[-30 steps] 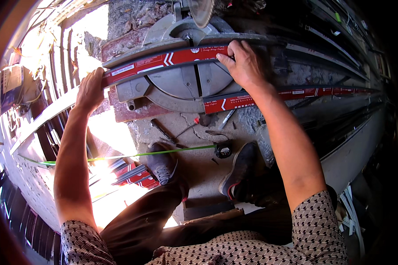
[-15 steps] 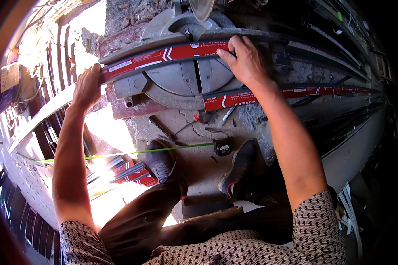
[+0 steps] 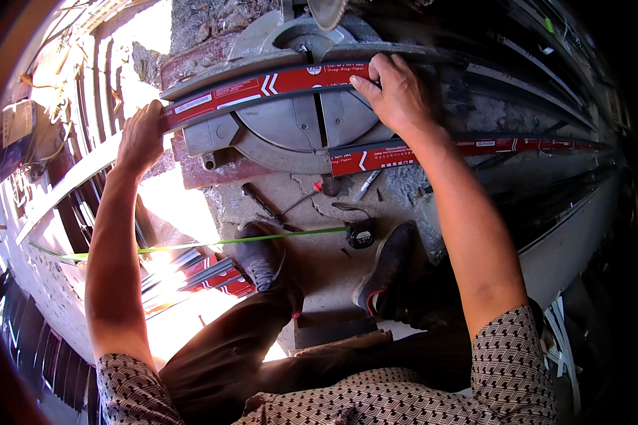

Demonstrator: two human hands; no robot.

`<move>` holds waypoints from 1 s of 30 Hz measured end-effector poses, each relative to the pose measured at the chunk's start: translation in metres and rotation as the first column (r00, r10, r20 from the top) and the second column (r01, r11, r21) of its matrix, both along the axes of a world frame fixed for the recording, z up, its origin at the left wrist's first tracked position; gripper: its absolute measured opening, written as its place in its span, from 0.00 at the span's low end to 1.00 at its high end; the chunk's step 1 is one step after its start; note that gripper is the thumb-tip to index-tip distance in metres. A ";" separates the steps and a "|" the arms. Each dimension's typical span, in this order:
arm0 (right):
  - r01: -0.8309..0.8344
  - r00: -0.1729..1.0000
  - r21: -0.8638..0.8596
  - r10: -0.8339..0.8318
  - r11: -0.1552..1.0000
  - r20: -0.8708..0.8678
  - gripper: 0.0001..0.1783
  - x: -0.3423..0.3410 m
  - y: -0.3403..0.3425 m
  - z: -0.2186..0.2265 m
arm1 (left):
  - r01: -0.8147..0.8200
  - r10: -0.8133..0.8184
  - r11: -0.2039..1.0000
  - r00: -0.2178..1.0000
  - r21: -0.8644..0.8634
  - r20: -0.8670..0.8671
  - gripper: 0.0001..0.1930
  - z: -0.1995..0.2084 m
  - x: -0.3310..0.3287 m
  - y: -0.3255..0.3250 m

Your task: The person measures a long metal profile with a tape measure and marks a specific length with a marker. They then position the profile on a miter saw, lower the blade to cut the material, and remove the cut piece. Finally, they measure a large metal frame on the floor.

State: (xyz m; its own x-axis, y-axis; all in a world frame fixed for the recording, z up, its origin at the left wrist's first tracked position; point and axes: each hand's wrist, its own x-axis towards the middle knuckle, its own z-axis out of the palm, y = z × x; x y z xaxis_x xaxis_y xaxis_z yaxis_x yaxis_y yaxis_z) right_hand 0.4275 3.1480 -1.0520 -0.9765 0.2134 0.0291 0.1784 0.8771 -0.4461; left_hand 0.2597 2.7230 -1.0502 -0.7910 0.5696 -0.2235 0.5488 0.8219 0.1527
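Both hands are at work on the saw, and here is the red bar [image 3: 283, 85], lying left to right across the saw base [image 3: 273, 127] and crossing its slot, red face up. On the left, the left hand [image 3: 142, 139] has its grip closed around the bar's left part. Over on the right, the right hand [image 3: 402, 99] grasps it too, fingers over the far edge, thumb toward the red face; what lies beneath that palm is hidden. Beyond the bar, on the far side, the toothed blade [image 3: 326, 13] hangs raised, well apart from both hands. Nearer, a second bar [image 3: 379, 159], also red, runs off right, passing below the right forearm [image 3: 471, 219]. Down on the floor [image 3: 319, 269], a screwdriver [image 3: 302, 199] and a marker [image 3: 366, 185] lie near the saw, while a tape measure [image 3: 361, 234] sits between two dark shoes [image 3: 259, 255], its green blade stretching left past the left forearm [image 3: 117, 262].
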 end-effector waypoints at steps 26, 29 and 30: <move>-0.009 1.000 -0.068 0.010 0.998 0.012 0.16 -0.002 0.003 0.014 | 0.006 -0.009 0.992 0.999 -0.122 -0.030 0.09 0.001 0.005 0.028; 0.139 0.990 -0.235 -0.129 0.962 0.059 0.18 -0.008 0.012 0.045 | 0.012 -0.017 0.995 0.998 -0.099 -0.057 0.09 -0.002 0.007 0.024; 0.216 0.976 -0.292 -0.196 0.932 0.095 0.20 -0.013 0.015 0.063 | 0.008 -0.014 0.995 0.998 -0.102 -0.060 0.09 -0.003 0.007 0.023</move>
State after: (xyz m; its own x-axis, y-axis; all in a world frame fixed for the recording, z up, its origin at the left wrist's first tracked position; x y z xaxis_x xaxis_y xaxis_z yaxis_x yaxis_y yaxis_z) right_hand 0.4141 3.1634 -0.9892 -0.9080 0.3992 -0.1273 0.3772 0.6463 -0.6633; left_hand 0.2671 2.7456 -1.0531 -0.7985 0.5555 -0.2319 0.5638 0.8251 0.0349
